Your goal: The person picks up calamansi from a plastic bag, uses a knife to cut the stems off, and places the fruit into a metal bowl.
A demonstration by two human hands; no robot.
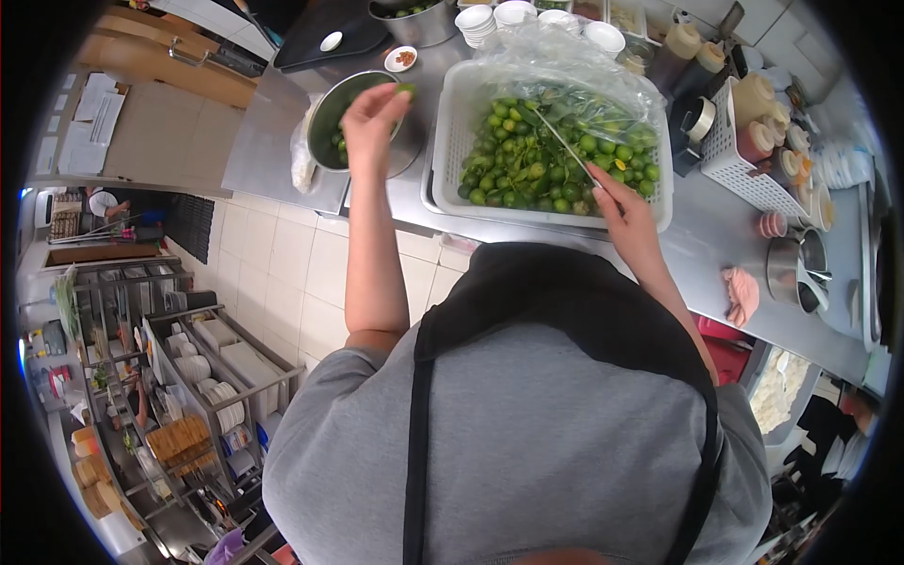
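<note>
My left hand (374, 111) is raised over a round metal pot (323, 141), its fingers pinched on a small green fruit (406, 88). More green fruits lie inside the pot. In my right hand (617, 198) is a thin pointed metal tool (568, 146), a knife or scissors; which one is too small to tell. Its tip lies over the small green citrus fruits (508, 169) with leaves that fill a white perforated basket (454, 113). Clear plastic (565, 71) covers the basket's far part.
Small white bowls (476, 21) and another metal pot (428, 24) stand behind. On the right are a white basket (720, 169) of bottles, a pink cloth (741, 294) and metal containers (783, 268). A black tray (353, 42) lies at the back left. Other people are partly visible at both sides.
</note>
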